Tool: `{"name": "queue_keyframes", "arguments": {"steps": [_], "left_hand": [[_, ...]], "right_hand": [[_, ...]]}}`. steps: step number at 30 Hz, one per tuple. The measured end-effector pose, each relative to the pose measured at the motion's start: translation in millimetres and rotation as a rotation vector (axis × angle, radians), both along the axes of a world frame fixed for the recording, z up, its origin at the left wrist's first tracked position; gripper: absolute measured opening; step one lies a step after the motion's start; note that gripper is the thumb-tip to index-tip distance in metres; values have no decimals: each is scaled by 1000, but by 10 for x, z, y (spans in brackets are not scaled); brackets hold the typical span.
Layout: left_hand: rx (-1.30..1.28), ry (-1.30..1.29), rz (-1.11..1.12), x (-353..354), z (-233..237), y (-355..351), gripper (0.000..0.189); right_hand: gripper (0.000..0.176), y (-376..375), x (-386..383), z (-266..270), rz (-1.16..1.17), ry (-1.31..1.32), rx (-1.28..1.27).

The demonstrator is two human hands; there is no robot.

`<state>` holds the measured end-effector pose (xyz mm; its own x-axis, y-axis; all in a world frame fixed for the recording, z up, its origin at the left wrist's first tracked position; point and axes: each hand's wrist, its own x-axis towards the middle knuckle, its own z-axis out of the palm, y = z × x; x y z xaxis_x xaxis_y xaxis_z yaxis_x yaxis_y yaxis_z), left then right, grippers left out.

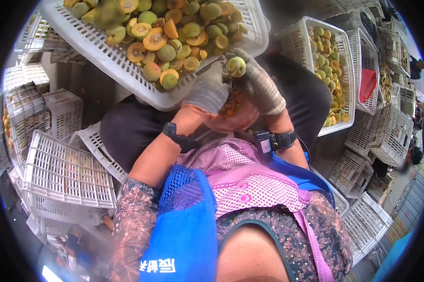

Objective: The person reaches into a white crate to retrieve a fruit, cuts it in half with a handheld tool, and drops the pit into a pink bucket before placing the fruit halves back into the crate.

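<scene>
A greenish-yellow apricot [236,67] is held up between my two gloved hands, above a pinkish bowl [247,118] in my lap with small orange-brown pieces like pits in it. My right hand [264,88], in a dirty grey-white glove, is closed around the fruit from the right. From the left, my left hand [208,90] has its fingers curled in close to the fruit; what they grip is hidden. Just beyond the hands, a tilted white crate [172,99] carries many whole and halved apricots [155,39], the cut ones showing orange flesh.
To the right stands another white crate [347,123] of fruit, with a red object [368,86] in a crate behind it. Stacked white crates [68,174] crowd the left, and more crates [367,221] stand at lower right. My dark-trousered knees [127,127] flank the bowl.
</scene>
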<state>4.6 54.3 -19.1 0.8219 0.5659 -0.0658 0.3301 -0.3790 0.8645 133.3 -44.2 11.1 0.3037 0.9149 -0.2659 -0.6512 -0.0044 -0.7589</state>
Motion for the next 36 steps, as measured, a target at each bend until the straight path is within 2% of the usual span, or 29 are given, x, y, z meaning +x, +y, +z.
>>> {"name": "queue_keyframes", "arguments": {"steps": [3, 5, 6, 8, 10, 11, 12, 13, 14, 15, 17, 20, 21, 23, 24, 26, 27, 29, 30, 31, 32, 35, 36], "left_hand": [[67, 65, -123, -29, -137, 63, 35], [287, 117, -240, -10, -64, 60, 35], [291, 114, -246, -8, -25, 16, 35], [116, -145, -6, -3, 258, -118, 31], [199, -154, 13, -41, 114, -249, 30], [284, -162, 33, -63, 39, -292, 30], [280, -161, 36, -81, -43, -285, 30], [307, -64, -113, -82, -61, -229, 29], [331, 33, -261, -98, -76, -193, 29], [328, 35, -259, -135, -86, -186, 29], [547, -16, -267, -187, -55, -172, 28], [396, 27, -303, -188, -61, -166, 33], [392, 29, -298, -180, -141, -179, 33], [259, 104, -196, -147, -263, -246, 39], [254, 106, -194, -146, -319, -271, 39], [66, -154, -53, -125, -197, -284, 40], [64, -153, -47, -91, -155, -306, 40], [-285, -321, 68, -32, -34, -342, 34], [-289, -324, 76, -44, 31, -323, 34], [72, -205, -91, -61, 159, -274, 31], [431, -74, -254, -80, 271, -249, 27], [326, -155, -239, -120, 499, -326, 24], [324, -164, -231, -98, 450, -334, 24]], "right_hand": [[44, -66, 23, 107, 18, -58, -32], [45, -93, 38, 126, 22, -86, -54], [43, -92, 40, 103, -33, -123, -46], [42, -81, 34, 4, -86, -159, -37], [38, -63, -7, -62, -108, 294, 34], [38, -40, -47, -40, -104, 293, 31], [38, -9, -103, -11, -196, 273, -65], [38, 32, -147, 51, -288, 251, -160], [38, 56, -169, 95, -286, 250, -162], [37, 78, -189, 132, -328, 270, -205], [36, 93, -205, 127, -369, 291, -252], [32, 76, -224, 81, -309, 223, -240], [32, 88, -240, 85, -357, 205, -263], [31, 91, -247, 126, -400, 186, -293], [32, 99, -249, 171, -397, 142, -314], [32, 106, -261, 177, -384, 99, -337], [32, 106, -263, 151, -379, 65, -268], [32, 77, -245, 62, -371, 29, -203], [31, 31, -205, -5, -309, -369, -164], [30, 16, -168, -37, -235, -767, -116], [30, 22, -158, -24, -225, -771, -115], [30, 33, -190, 140, -161, -866, -176], [30, 75, -256, 259, -231, -641, -212]]}}
